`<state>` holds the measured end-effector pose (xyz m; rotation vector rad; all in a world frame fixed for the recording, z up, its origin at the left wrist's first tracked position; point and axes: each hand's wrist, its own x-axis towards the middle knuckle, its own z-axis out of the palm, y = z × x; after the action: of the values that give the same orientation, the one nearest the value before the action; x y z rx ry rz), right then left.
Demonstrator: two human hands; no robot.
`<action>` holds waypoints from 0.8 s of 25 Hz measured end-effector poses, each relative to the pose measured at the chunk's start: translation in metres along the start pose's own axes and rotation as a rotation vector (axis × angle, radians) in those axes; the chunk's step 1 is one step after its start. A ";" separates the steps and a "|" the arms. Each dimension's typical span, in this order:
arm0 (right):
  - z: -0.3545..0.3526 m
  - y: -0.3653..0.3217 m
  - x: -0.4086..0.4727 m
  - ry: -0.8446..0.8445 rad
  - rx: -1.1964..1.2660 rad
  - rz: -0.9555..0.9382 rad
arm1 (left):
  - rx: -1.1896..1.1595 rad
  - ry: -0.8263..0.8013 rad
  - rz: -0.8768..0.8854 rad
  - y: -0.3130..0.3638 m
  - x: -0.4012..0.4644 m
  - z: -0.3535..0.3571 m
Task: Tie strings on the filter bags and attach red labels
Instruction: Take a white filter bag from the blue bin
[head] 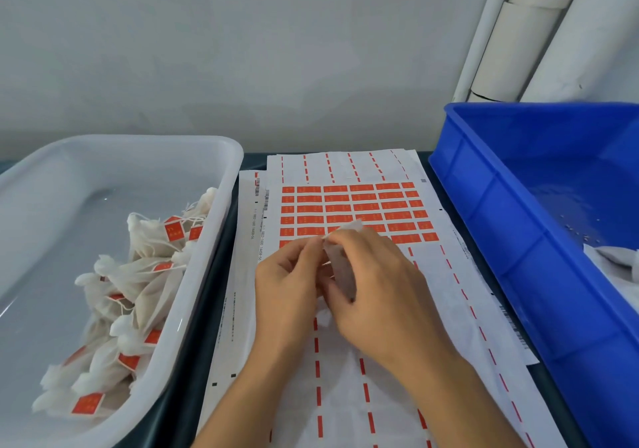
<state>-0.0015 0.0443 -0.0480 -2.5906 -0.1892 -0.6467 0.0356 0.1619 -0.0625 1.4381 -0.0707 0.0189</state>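
Both hands are working right over the middle of the label sheet [349,212], and between them sits one small white filter bag [340,267] — the left hand [288,274] has its fingertips pinched at the bag's upper edge, the right hand [375,274] is curled around its body from the right, thumb and fingers closed on it. This thing looks feather-light and limp, thin paper-like mesh that folds wherever it is pressed, so a hard squeeze would probably crumple it or tear the seam; the neck, where the material gathers, seems the sensible place to hold while the string goes round. The string itself is too fine to make out here, so I cannot tell whether a knot is already forming. Just beyond the knuckles lie the rows of red labels [363,198], still on their backing, and they look like thin stickers that want peeling from a corner, gently. Over on the left the white tray [221,157] holds a heap of finished bags [138,274], each with a red tag — on the right the blue crate [484,184] shows a scrap of white material in its near corner.
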 end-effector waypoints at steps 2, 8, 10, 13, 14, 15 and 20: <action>0.001 -0.002 0.003 0.034 -0.022 -0.009 | -0.118 -0.049 -0.042 0.001 -0.001 -0.002; 0.011 0.004 0.001 0.218 0.183 0.065 | -0.091 -0.079 0.068 0.002 -0.006 -0.003; 0.013 0.010 0.001 0.237 0.244 0.039 | -0.030 -0.020 0.083 0.001 -0.004 -0.004; 0.012 0.014 -0.001 0.211 0.455 0.074 | 0.149 0.038 0.093 0.000 0.003 -0.007; 0.010 0.015 -0.001 0.194 0.556 0.117 | 0.159 -0.002 0.071 -0.001 0.005 -0.009; 0.007 0.015 0.000 0.183 0.640 0.166 | 0.121 -0.064 0.032 -0.002 0.007 -0.011; 0.002 0.026 0.002 0.221 0.745 0.329 | 0.098 -0.165 0.031 -0.003 0.004 -0.010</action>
<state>0.0073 0.0217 -0.0589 -1.7688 0.0637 -0.5892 0.0398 0.1711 -0.0661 1.5340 -0.2305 -0.0719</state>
